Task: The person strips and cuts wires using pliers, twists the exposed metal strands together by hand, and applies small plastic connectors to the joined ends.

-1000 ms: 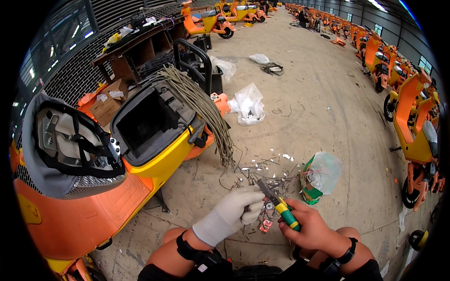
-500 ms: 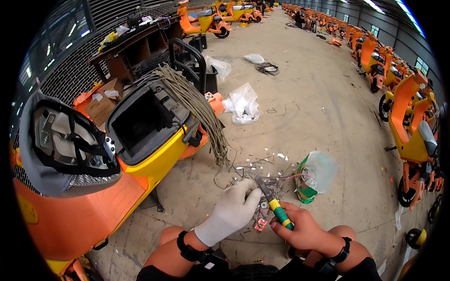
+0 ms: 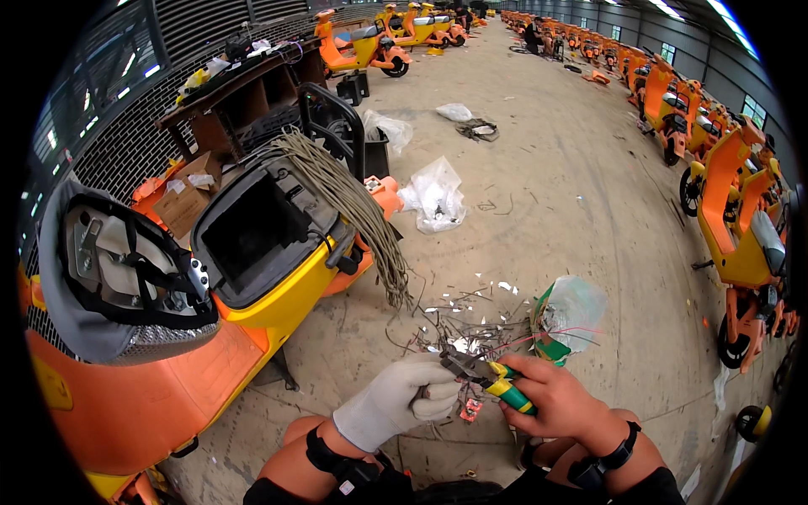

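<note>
My bare right hand (image 3: 560,402) grips a pair of pliers (image 3: 510,396) with green and yellow handles, which stand apart. The dark jaws point left, next to the fingertips of my left hand (image 3: 396,400). That hand wears a pale work glove, and its fingers are curled closed. Whatever they hold, if anything, is hidden. Beneath both hands, cut wire pieces and white scraps (image 3: 460,343) lie scattered on the floor. A small red packet (image 3: 471,409) lies just below the pliers.
An orange and yellow scooter (image 3: 290,290) stands at my left, its storage bin open, with a bundle of cords (image 3: 358,202) draped over it. A green and clear plastic bag (image 3: 576,307) sits right of the scraps. More scooters (image 3: 741,227) line the right side.
The pliers have tilted left, and their handles have spread apart. My left hand has moved slightly down and left, its fingers curled more tightly. The view has shifted slightly.
</note>
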The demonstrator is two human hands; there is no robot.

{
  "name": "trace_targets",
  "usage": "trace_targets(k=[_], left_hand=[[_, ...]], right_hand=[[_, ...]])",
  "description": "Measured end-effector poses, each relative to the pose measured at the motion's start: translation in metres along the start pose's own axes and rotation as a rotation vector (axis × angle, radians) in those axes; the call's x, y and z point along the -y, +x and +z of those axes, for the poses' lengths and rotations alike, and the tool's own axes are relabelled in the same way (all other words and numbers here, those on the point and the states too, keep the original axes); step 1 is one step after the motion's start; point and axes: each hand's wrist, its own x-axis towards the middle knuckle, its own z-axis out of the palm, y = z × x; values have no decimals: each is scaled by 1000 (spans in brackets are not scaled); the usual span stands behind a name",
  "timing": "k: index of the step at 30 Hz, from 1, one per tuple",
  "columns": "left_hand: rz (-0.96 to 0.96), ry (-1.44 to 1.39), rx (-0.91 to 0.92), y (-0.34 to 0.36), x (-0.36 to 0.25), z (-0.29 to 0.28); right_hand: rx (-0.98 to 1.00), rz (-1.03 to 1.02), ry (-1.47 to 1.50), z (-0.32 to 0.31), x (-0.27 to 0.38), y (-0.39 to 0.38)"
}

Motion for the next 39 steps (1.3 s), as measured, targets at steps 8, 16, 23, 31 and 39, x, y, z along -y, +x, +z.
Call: trace_targets(k=[8,16,23,31,39], left_hand=[[793,1652,-612,15,13,17],[665,1550,-649,19,17,25],[276,718,-433,15,4,15],[9,-32,-60,9,-1,1],[486,1220,-571,19,10,16]], right_hand=[[139,513,575,10,22,0],[101,593,702,5,33,1],[20,364,346,12,20,-2],[-10,181,197,5,7,-3],[194,547,682,1,13,2]])
